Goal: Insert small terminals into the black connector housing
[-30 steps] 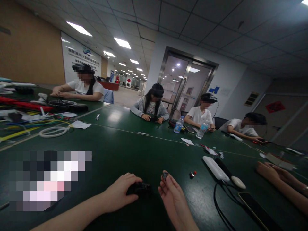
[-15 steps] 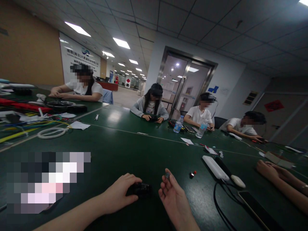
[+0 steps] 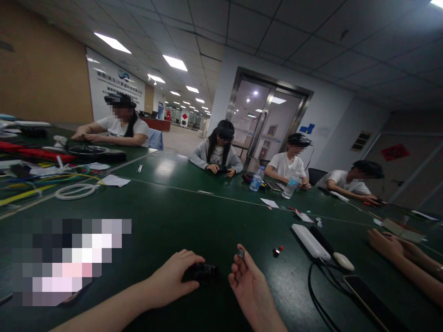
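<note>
Low over the green table [image 3: 166, 221], my left hand [image 3: 175, 276] grips a small black device [image 3: 206, 270] between thumb and fingers. The device's left part is hidden by the hand, and its exact kind is too dark to make out. My right hand [image 3: 251, 283] is turned palm up beside it, pinching a small grey block [image 3: 241, 253] between thumb and forefinger. The two hands are apart. To the right of my right hand lies a small shiny dark piece with an orange-red end [image 3: 278, 251].
At the right are a white power bank [image 3: 309, 242] with black cables, a white oval object [image 3: 342, 261], a phone [image 3: 370, 302] and a co-worker's hands [image 3: 389, 244]. Two water bottles [image 3: 256, 179], a coiled white cable [image 3: 76, 191] and a wrench [image 3: 139, 169] lie farther off. Several people sit around.
My hands keep nearly the same pose and hold the same things. The whole view has shifted very slightly.
</note>
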Demonstrator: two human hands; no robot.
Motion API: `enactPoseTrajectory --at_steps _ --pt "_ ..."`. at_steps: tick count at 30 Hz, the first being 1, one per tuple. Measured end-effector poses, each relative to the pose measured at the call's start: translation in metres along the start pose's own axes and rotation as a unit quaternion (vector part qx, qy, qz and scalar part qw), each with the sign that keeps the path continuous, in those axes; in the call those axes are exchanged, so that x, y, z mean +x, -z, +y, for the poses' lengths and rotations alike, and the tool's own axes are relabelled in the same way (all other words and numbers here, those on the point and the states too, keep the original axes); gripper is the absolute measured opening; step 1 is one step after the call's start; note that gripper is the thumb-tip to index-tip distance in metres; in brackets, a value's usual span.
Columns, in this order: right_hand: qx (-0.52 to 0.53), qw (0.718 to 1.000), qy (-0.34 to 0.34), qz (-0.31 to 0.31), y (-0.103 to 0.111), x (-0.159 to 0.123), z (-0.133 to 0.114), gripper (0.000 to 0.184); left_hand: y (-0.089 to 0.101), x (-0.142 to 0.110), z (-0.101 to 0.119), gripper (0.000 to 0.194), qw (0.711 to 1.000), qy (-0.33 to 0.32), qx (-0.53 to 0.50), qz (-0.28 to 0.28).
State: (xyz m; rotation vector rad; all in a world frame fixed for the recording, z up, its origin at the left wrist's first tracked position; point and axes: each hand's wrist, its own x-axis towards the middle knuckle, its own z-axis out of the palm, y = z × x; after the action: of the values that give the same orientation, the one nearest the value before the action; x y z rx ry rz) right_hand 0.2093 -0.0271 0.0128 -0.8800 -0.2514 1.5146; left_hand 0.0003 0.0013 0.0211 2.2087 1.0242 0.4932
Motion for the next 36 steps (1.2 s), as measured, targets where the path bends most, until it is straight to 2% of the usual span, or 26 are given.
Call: enactPoseTrajectory --at_steps 11,36 --pt "0.001 1.000 0.000 0.014 -0.002 -0.001 0.000 0.031 -0.008 0.002 -0.012 0.040 1.000 -0.005 0.010 0.008" --pt "0.003 1.000 -0.006 0.004 0.000 0.000 0.001 0.033 -0.005 0.001 -0.008 0.038 1.000 0.001 0.005 0.008"
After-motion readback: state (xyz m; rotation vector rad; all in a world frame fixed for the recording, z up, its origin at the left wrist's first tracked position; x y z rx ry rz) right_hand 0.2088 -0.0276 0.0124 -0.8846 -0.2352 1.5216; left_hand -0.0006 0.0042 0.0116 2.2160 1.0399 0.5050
